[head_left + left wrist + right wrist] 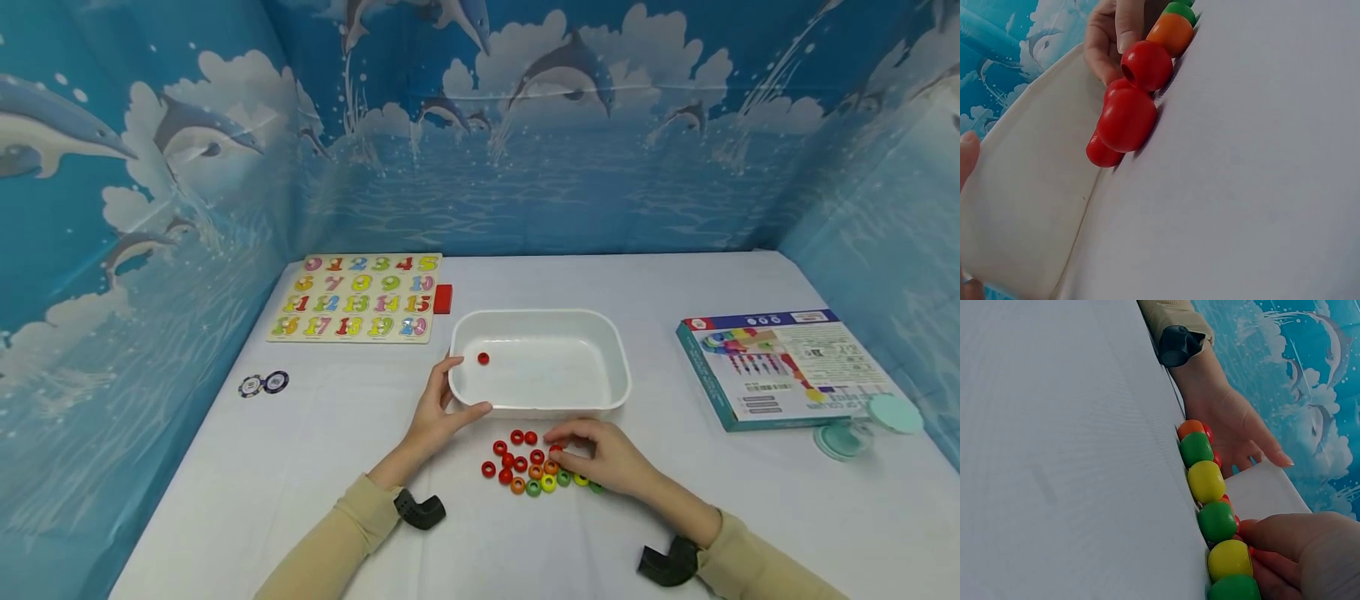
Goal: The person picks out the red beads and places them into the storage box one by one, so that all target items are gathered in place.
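A white plastic tray stands at mid-table, with one red bead inside near its left end. My left hand grips the tray's near left corner, thumb along the front rim and fingers at the left side. Just in front of the tray lies a cluster of round beads with holes: several red ones, some orange, yellow and green. At the cluster's right side my right hand pinches a red bead between thumb and fingers, over the green and yellow beads.
Behind the tray on the left lies a number puzzle board, a red block at its edge. Two round chips lie farther left. To the right are a flat toy box and a small round container with green lid.
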Demonstrator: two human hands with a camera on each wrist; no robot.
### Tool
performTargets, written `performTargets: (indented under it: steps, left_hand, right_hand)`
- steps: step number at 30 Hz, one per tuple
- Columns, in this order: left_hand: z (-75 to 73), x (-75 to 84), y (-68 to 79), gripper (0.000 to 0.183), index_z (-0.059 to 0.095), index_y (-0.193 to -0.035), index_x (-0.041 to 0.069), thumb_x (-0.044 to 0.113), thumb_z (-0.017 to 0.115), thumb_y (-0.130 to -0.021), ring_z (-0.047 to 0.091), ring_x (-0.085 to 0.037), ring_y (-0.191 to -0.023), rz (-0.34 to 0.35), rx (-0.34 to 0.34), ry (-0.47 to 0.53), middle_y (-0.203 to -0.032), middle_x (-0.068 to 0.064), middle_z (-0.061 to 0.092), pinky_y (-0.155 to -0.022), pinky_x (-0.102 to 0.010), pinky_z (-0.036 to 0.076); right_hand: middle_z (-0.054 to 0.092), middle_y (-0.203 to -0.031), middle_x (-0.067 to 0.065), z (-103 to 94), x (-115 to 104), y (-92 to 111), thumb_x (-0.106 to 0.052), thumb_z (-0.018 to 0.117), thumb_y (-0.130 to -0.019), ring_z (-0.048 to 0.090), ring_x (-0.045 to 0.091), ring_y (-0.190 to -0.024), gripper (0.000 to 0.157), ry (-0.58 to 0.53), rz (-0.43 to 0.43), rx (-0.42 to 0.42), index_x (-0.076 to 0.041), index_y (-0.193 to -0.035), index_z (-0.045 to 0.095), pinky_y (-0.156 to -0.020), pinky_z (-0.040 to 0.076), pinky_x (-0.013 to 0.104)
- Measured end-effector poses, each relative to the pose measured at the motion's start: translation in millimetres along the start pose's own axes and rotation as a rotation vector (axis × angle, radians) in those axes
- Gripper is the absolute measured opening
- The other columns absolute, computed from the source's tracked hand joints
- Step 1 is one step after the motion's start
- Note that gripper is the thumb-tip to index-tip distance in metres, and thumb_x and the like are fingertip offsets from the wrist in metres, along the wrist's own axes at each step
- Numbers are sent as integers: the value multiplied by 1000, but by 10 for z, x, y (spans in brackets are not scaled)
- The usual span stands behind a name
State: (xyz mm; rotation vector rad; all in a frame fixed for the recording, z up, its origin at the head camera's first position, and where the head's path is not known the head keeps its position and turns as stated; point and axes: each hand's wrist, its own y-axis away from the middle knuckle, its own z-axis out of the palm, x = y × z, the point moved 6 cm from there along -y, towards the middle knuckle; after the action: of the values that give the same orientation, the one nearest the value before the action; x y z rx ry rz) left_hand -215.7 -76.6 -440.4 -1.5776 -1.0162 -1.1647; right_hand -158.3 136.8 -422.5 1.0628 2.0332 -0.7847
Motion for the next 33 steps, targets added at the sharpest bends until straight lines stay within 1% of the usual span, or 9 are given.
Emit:
performTargets:
  steps: [6,8,12,15,19,22,26,29,33]
  left_hand:
    - [13,9,-6,75,26,-134,3,13,72,-76,23,-34,-128,21,-2,6,-147,-15,12,-104,-43,25]
    - [14,10,-1,75,26,-134,3,14,72,-76,22,-34,-129,19,-1,0,-147,-15,11,-104,-42,25]
    - [12,4,6,75,26,-134,2,14,72,-76,22,-32,-130,13,4,-9,-147,-14,10,-104,-42,25]
    - [11,9,12,75,26,-134,3,14,72,-75,21,-29,-130,7,10,-11,-147,-12,10,-104,-41,25]
    - [9,25,18,75,26,-134,3,14,72,-75,22,-27,-130,8,21,-15,-147,-13,11,-105,-42,24]
    - [1,26,25,75,27,-134,4,13,72,-75,22,-25,-130,7,28,-16,-147,-13,11,-105,-42,24]
    - [-15,12,39,73,29,-134,9,15,72,-75,21,-21,-131,-9,33,-24,-148,-10,11,-105,-41,25]
    - [-16,-3,37,73,28,-134,9,16,72,-75,22,-21,-131,-17,29,-32,-148,-9,11,-105,-40,25]
    - [5,-11,17,75,27,-134,6,17,72,-76,22,-24,-131,-10,15,-39,-147,-10,12,-105,-39,24]
  right_hand:
    - [63,-91,3,10,106,9,-5,68,-77,56,22,-79,19,0,-34,26,-7,-95,66,-65,51,31]
    - [63,-91,-1,28,195,14,-9,69,-77,56,18,-79,18,9,-42,38,-10,-95,66,-65,50,29]
    - [62,-92,-11,28,303,18,-24,69,-78,55,11,-83,19,32,-13,28,-18,-96,66,-69,49,26]
    - [63,-93,-12,-42,206,5,-30,68,-79,55,10,-84,22,49,3,-33,-19,-97,66,-72,49,29]
    - [64,-96,-7,-235,-59,-109,-27,66,-80,56,11,-85,23,39,-60,-135,-18,-101,65,-74,51,31]
    - [63,-98,-7,-402,-238,-317,-24,66,-81,57,11,-86,24,30,-117,-177,-19,-104,64,-75,51,30]
    - [62,-100,-5,-530,-359,-742,-21,65,-82,58,11,-89,23,16,-155,-234,-18,-105,63,-78,50,29]
    - [62,-102,2,-536,-313,-1093,-15,64,-83,59,14,-91,23,-59,-138,-279,-12,-105,62,-81,50,30]
    - [61,-103,9,-442,-71,-1479,-10,65,-81,59,19,-94,26,-159,-36,-319,-3,-105,61,-80,50,30]
